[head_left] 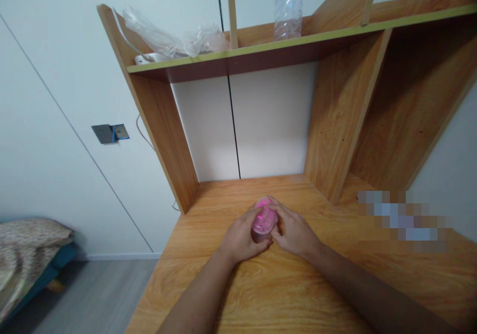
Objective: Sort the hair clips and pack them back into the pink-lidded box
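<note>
A small pink, translucent container (264, 218) stands on the wooden desk (261, 294), about at its middle. My left hand (241, 237) wraps round its left side, fingers curled against it. On its right side my right hand (294, 232) closes in the same way, with fingertips over the top edge. Both forearms reach in from the bottom of the view. The lower part of the pink container is hidden by my fingers.
A wooden shelf (261, 53) runs above the desk, bearing a clear plastic bottle (287, 6) and a crumpled plastic bag (175, 38). Upright wooden panels flank the desk's back. A blurred patch (402, 222) lies at the right. A bed (30, 254) stands at lower left.
</note>
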The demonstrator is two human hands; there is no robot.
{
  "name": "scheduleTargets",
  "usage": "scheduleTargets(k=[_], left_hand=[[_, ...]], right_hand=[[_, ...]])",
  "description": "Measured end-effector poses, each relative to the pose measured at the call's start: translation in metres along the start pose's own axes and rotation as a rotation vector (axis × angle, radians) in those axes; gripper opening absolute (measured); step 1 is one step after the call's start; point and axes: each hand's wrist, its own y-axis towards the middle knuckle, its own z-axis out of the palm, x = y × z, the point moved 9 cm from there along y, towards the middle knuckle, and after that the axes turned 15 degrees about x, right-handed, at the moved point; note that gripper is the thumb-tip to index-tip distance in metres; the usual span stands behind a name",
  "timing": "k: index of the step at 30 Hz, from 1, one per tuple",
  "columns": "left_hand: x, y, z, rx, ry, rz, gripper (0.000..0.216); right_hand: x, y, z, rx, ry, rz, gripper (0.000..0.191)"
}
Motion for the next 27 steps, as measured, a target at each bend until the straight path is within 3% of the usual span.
scheduleTargets(k=[8,15,27], left_hand=[[-0.001,0.0,-0.004,-0.023,-0.014,0.007,0.082],[0.0,-0.002,-0.01,-0.033,-0.079,0.017,0.081],[0.001,-0.002,-0.01,-0.04,-0.065,-0.002,0.079]], right_hand=[[0.0,0.0,-0.003,-0.002,0.024,-0.037,0.067],[-0.007,0.001,-0.012,0.156,0.109,-0.123,0.051],[-0.002,0.001,-0.011,0.051,0.146,-0.164,0.054]])
